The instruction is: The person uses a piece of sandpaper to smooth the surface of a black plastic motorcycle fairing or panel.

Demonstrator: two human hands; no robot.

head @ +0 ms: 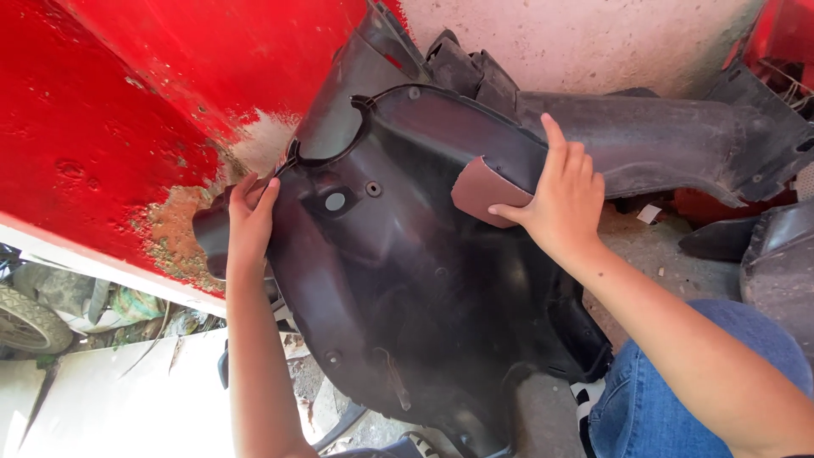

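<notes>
Two hands were on one dark plastic scooter fairing panel (381,280), which stood upright against the red wall (93,110). Left hand (248,227) gripped the panel's left edge, fingers curled round it. Right hand (564,199) lay flat, fingers together, pressing one brown sandpaper sheet (485,191) onto the panel's upper right curve. Two more dark panels (776,254) sat at right. One tyre (30,322) was lower left.

Right hand (566,197) presses sandpaper (485,192) on black panel (398,280), left hand (250,222) steadies edge
</notes>
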